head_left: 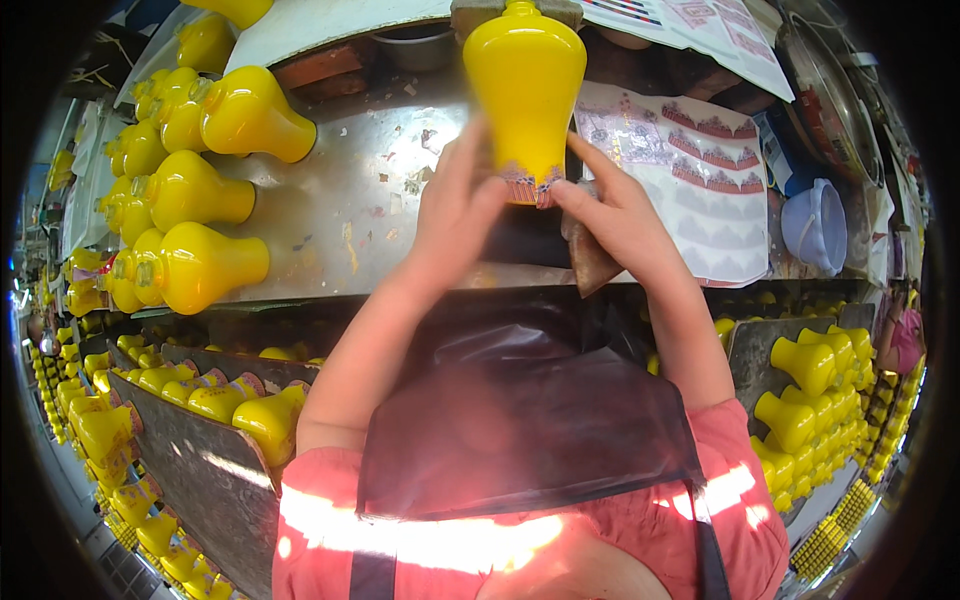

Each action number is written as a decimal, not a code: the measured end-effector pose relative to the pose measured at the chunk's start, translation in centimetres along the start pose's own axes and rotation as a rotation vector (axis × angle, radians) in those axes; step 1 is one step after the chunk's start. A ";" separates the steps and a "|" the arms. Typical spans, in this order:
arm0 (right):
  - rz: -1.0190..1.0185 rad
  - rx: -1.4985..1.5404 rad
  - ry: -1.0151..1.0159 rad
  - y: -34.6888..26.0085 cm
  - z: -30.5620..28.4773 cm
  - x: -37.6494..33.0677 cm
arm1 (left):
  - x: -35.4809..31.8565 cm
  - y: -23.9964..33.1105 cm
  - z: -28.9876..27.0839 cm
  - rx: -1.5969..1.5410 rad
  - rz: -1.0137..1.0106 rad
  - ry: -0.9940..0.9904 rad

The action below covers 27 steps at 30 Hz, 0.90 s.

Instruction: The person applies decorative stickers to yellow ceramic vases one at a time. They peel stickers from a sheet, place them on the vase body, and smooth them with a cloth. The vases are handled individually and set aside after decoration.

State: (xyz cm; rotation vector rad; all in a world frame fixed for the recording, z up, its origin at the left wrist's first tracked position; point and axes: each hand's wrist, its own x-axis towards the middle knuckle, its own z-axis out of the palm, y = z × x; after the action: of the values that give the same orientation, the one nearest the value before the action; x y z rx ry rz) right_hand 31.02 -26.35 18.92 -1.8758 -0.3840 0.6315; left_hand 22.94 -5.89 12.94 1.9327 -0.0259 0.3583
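Sunlight is streaming across a crowded workshop, where a scuffed metal workbench (340, 215) is standing between dark shelf boards (205, 470) and long rows of yellow vases (820, 400) are receding along both sides.

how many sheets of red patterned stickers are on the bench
2 in view: one large sheet lies right of the yellow vase that both hands hold; another sheet lies at the top edge. Others may be hidden.
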 end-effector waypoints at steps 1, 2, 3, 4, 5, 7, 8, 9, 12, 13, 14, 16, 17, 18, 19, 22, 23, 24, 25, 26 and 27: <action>-0.044 -0.012 0.011 -0.1 0.2 0.2 | 0.2 0.0 0.2 -0.046 -0.042 0.017; -0.088 -0.033 -0.010 -0.1 0.5 0.5 | 0.4 0.0 0.4 -0.093 -0.084 0.036; -0.090 -0.050 0.023 -0.2 0.7 0.7 | 0.6 0.2 0.9 -0.018 -0.094 0.057; -0.090 -0.075 0.026 -0.3 0.9 0.8 | 0.7 0.3 1.2 -0.018 -0.108 0.080; -0.089 -0.099 0.030 -0.4 1.1 0.9 | 0.8 0.6 1.5 -0.020 -0.123 0.101; -0.043 -0.148 0.030 -0.7 1.4 0.9 | 0.9 0.9 1.8 -0.021 -0.140 0.122; -0.021 -0.172 0.030 -0.9 1.5 0.8 | 0.9 1.1 1.9 -0.020 -0.143 0.122; -0.025 -0.218 0.064 -1.0 1.6 0.7 | 0.9 1.2 1.9 -0.019 -0.147 0.122; 0.007 -0.319 0.113 -1.4 1.9 0.6 | 0.9 1.1 1.9 -0.004 -0.142 0.122; 0.048 -0.331 0.094 -1.4 1.9 0.6 | 0.8 0.9 1.9 -0.009 -0.145 0.121; 0.044 -0.326 0.071 -1.4 1.8 0.6 | 0.8 0.7 1.9 -0.014 -0.148 0.121; -0.010 -0.110 0.034 -1.1 1.6 0.7 | 0.9 0.0 1.8 -0.014 -0.091 0.126; -0.059 0.006 0.012 -1.0 1.4 0.7 | 0.9 -0.3 1.6 -0.008 -0.033 0.132; -0.049 -0.018 -0.016 -0.9 1.2 0.7 | 0.9 -0.7 1.5 -0.002 0.025 0.136; -0.037 -0.044 -0.044 -0.8 0.9 0.6 | 0.8 -0.9 1.5 -0.014 0.002 0.129; -0.077 -0.149 -0.006 -0.6 0.9 0.6 | 0.5 -1.1 1.8 -0.020 -0.039 0.123; -0.105 -0.202 0.005 -0.7 1.0 0.6 | 0.5 -1.1 1.9 -0.001 -0.032 0.134; -0.082 -0.203 0.021 -0.8 1.1 0.6 | 0.5 -1.0 2.0 0.019 -0.025 0.146; -0.060 -0.217 0.015 -0.9 1.3 0.7 | 0.5 -0.9 2.1 0.035 -0.023 0.148; -0.038 -0.230 0.009 -1.1 1.5 0.7 | 0.5 -0.8 2.2 0.051 -0.021 0.150; -0.024 -0.258 0.023 -1.2 1.6 0.7 | 0.5 -0.6 2.2 0.066 -0.020 0.152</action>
State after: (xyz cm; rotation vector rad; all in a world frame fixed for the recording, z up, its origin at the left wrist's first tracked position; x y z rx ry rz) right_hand 30.70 -24.30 19.41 -2.1181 -0.4917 0.5650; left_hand 24.07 -7.55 11.75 1.9643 0.1065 0.4969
